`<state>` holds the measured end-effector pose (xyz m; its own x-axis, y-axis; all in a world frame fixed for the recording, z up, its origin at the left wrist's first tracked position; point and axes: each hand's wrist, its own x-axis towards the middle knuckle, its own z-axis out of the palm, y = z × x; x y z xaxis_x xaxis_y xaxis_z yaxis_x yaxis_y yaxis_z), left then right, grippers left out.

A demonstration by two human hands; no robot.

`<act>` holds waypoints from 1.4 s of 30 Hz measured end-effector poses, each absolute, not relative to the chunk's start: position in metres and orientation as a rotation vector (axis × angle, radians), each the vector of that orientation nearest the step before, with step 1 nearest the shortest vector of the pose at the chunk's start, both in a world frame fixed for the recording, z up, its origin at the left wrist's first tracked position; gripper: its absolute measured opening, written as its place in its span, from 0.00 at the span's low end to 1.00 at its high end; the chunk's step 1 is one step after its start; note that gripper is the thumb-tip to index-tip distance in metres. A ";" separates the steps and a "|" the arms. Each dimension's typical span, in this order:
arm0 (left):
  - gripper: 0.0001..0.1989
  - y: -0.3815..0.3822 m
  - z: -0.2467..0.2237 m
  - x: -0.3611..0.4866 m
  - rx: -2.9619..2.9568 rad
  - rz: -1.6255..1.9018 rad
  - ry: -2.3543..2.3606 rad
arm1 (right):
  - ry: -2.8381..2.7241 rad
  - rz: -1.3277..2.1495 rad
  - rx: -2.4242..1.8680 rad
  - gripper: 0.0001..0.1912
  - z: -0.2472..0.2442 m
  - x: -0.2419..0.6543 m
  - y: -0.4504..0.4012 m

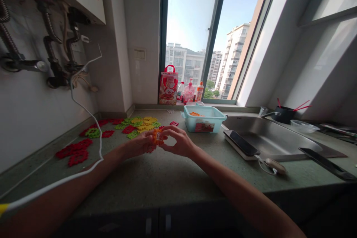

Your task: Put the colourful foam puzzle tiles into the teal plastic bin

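Both of my hands meet above the middle of the grey-green counter, around an orange gear-shaped piece [158, 137]. My left hand [139, 143] grips its left side, with the fingers partly hidden. From the right, my right hand [178, 141] pinches the same piece between thumb and fingers. Yellow gear pieces [146, 123], green ones [133, 134] and red ones [78, 157] lie spread over the counter behind and to the left. A light blue tub [203, 111] stands behind my right hand, with orange pieces [194, 113] inside.
A white cable [92, 115] hangs across the left side over my left forearm. At right are a steel sink [267, 134], a phone [241, 142] by its edge, a black-handled utensil [326, 161] and a dark pot [284, 114]. A red box and bottles line the windowsill.
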<state>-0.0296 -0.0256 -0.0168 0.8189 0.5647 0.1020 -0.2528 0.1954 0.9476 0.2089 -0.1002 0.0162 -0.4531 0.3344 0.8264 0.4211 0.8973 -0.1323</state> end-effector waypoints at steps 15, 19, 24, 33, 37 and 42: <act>0.37 -0.043 -0.005 -0.015 1.213 0.668 0.247 | -2.143 -0.109 -0.559 0.14 0.010 0.207 -0.100; 0.43 -0.040 -0.012 -0.013 1.244 0.647 0.247 | -2.170 -0.203 -0.564 0.17 0.009 0.204 -0.101; 0.45 -0.033 -0.009 -0.016 1.506 0.657 0.288 | -2.178 -0.380 -0.597 0.13 0.022 0.223 -0.092; 0.32 -0.023 0.002 -0.042 2.579 0.694 0.661 | -1.442 -0.706 -1.240 0.11 0.041 0.368 -0.053; 0.37 -0.018 -0.007 -0.040 2.681 0.532 0.824 | -1.382 -0.727 -1.407 0.15 0.032 0.392 -0.047; 0.34 -0.005 -0.013 -0.048 2.742 0.403 0.937 | -1.556 -0.734 -1.486 0.18 0.031 0.382 -0.046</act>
